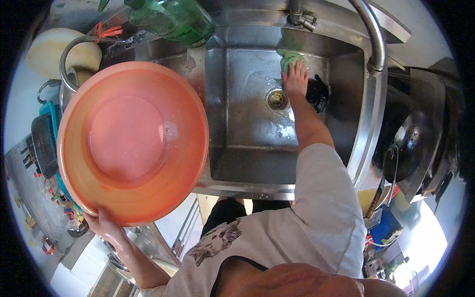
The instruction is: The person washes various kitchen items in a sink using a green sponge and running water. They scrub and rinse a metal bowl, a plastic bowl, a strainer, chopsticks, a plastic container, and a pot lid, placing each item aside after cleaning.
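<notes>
An orange plastic basin (128, 137) is tilted over the left part of the stainless steel sink unit, with shallow water and some foam in it. My left hand (107, 227) grips its near rim. Deep in the right-hand sink bowl (252, 163), my right hand (296, 80) reaches to a wet green cloth (289, 59) on the far part of the floor. Its fingers lie on the cloth's near edge; whether they pinch it is hidden. Beside the hand is a black, rough-looking thing (319, 92), partly covered by my forearm. The drain (277, 99) lies just left of my wrist.
A curved steel faucet (376, 44) arches over the right rim. Another faucet, tied with red string (105, 32), stands behind the basin. A green bottle (178, 22) is at the back edge. To the right sits a dark wok (412, 144) with a long-handled utensil.
</notes>
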Demonstrator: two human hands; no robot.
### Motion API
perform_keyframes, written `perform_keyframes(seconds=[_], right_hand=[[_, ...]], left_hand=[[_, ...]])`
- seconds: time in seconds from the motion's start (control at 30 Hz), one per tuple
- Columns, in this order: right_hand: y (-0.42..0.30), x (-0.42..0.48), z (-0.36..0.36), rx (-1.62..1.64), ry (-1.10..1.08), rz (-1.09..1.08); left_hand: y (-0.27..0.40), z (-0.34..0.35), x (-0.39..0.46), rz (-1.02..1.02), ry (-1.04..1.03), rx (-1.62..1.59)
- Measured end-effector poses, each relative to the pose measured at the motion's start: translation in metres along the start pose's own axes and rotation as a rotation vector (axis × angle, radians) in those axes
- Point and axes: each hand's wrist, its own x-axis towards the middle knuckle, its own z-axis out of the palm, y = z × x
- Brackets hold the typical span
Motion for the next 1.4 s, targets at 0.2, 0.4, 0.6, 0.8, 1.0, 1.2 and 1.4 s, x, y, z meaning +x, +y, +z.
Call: perform_keyframes(seconds=[0.2,0.4,0.6,0.8,1.0,1.2,1.4], right_hand=[[-0.006,-0.034,-0.046,0.36,-0.453,0.078],[-0.015,-0.032,-0.046,0.549,0.014,-0.111],[0.049,-0.08,-0.087,0.08,-0.556,0.577],[-0.036,-0.113,-0.129,0.513,-0.526,0.18],[-0.142,-0.113,-0.121,0.728,-0.716,-0.19],[-0.163,-0.024,0.006,0.287,-0.13,-0.506],[-0.032,0.028,0.006,0.061,-0.105,-0.26]], left_hand=[[0.009,0.003,-0.006,0.042,0.024,0.128],[0.014,0.007,-0.008,0.057,0.008,-0.008],[0.023,0.011,-0.012,0.02,0.021,0.102],[0.024,0.011,-0.015,0.005,0.019,0.111],[0.016,0.004,-0.011,0.059,0.035,0.12],[0.019,0.012,0.0,0.072,0.042,0.095],[0.008,-0.005,-0.002,0.034,0.022,0.01]])
